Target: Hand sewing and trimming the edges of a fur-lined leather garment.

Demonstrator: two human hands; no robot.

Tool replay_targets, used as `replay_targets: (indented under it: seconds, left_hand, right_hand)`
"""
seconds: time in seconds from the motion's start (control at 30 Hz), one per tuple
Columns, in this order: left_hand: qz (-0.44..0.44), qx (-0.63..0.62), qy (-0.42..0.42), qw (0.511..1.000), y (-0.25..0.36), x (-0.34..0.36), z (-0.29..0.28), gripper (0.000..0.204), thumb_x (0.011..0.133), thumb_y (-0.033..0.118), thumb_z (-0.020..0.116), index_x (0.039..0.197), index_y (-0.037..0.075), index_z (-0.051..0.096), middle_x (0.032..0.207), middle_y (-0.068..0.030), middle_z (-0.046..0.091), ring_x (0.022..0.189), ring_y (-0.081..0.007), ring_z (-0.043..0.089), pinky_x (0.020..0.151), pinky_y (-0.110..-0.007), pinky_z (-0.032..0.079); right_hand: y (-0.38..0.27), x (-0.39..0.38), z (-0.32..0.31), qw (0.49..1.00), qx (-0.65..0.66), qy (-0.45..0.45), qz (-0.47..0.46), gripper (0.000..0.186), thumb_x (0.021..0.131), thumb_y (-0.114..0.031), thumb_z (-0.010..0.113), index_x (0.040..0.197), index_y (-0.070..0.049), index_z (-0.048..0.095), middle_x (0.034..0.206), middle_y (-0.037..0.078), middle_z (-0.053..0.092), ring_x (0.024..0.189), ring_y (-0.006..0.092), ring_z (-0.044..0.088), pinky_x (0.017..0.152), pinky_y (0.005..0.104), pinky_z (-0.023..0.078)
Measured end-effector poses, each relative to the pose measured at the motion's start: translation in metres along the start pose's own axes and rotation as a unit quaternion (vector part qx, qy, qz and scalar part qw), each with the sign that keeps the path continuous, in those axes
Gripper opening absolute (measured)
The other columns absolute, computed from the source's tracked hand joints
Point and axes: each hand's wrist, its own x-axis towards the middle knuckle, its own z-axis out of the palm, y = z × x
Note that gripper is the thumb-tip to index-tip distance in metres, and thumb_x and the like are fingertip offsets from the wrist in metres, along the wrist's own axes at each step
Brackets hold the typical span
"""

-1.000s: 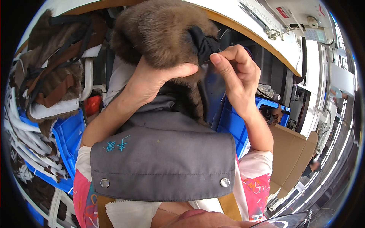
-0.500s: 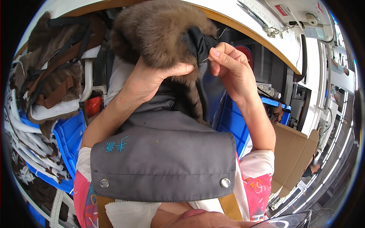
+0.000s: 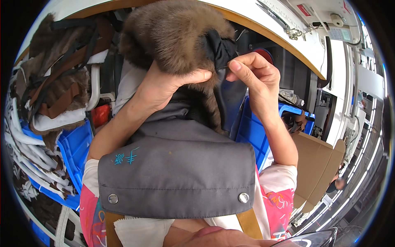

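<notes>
A brown fur piece [image 3: 177, 35] with black lining fabric [image 3: 220, 49] lies over my lap at the table edge. My left hand [image 3: 166, 84] grips its lower edge, the thumb pressed along the fur and the other fingers hidden beneath it. To the right, my right hand [image 3: 257, 76] pinches a thin sewing needle [image 3: 223, 67] between thumb and forefinger. The needle's far end meets the black lining where it borders the fur. Any thread is too fine to make out.
A white table [image 3: 304, 49] with a wooden edge curves across the top, with metal scissors [image 3: 273, 16] on it. Blue crates [image 3: 76, 152] stand at both sides, the left one beside fur scraps [image 3: 61, 99]. An open cardboard box [image 3: 314, 168] sits at the right.
My right hand has shifted slightly right and down, with the needle now lying more level. The left hand and the fur have moved only a little to the right.
</notes>
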Motion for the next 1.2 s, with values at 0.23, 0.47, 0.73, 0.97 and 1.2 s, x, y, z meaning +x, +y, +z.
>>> replay_targets:
  seconds: [0.23,0.47,0.73,0.97,1.2]
  left_hand:
    - [-0.011,-0.003,-0.002,1.000,0.000,0.001,-0.001,0.065,0.069,-0.003,0.071,0.125,0.002,0.039,0.109,-0.0038,0.050,0.101,-0.0131,0.052,0.088,-0.029,0.046]
    - [0.002,-0.020,0.003,1.000,-0.004,0.000,-0.001,0.065,0.068,-0.003,0.071,0.125,0.002,0.039,0.109,-0.0039,0.050,0.102,-0.0130,0.052,0.088,-0.029,0.046]
    - [-0.016,-0.021,-0.004,1.000,-0.007,0.001,-0.005,0.059,0.069,-0.004,0.070,0.121,0.001,0.043,0.103,-0.0035,0.052,0.096,-0.0126,0.054,0.085,-0.028,0.048]
    - [0.008,-0.010,-0.001,1.000,-0.009,0.001,-0.006,0.040,0.073,-0.005,0.064,0.111,0.001,0.050,0.097,-0.0064,0.058,0.092,-0.0154,0.058,0.082,-0.029,0.048]
    - [0.009,-0.001,0.005,1.000,0.000,0.001,0.004,0.055,0.070,0.002,0.071,0.118,0.000,0.045,0.099,-0.0037,0.055,0.094,-0.0115,0.055,0.081,-0.026,0.048]
  right_hand:
    - [0.000,-0.006,0.006,0.999,0.006,0.029,-0.041,0.010,0.083,-0.006,0.063,0.085,0.003,0.061,0.076,0.004,0.062,0.068,0.0070,0.058,0.063,0.0183,0.046]
    - [0.017,-0.008,0.009,0.992,-0.049,0.050,-0.107,0.009,0.084,-0.007,0.060,0.079,-0.001,0.057,0.070,0.001,0.056,0.063,0.0066,0.050,0.059,0.0200,0.040]
    - [0.013,0.008,-0.001,0.988,0.131,-0.032,0.070,0.014,0.083,-0.014,0.063,0.074,-0.004,0.057,0.064,0.000,0.054,0.058,0.0062,0.046,0.058,0.0199,0.036]
    - [0.012,0.003,0.005,0.999,0.024,0.006,-0.026,0.011,0.082,-0.011,0.065,0.080,0.000,0.060,0.068,0.000,0.060,0.059,0.0045,0.052,0.057,0.0175,0.042]
    - [0.007,0.000,-0.001,0.998,0.064,0.001,0.016,0.012,0.082,-0.011,0.065,0.084,0.001,0.061,0.072,0.002,0.062,0.066,0.0062,0.058,0.063,0.0183,0.046]
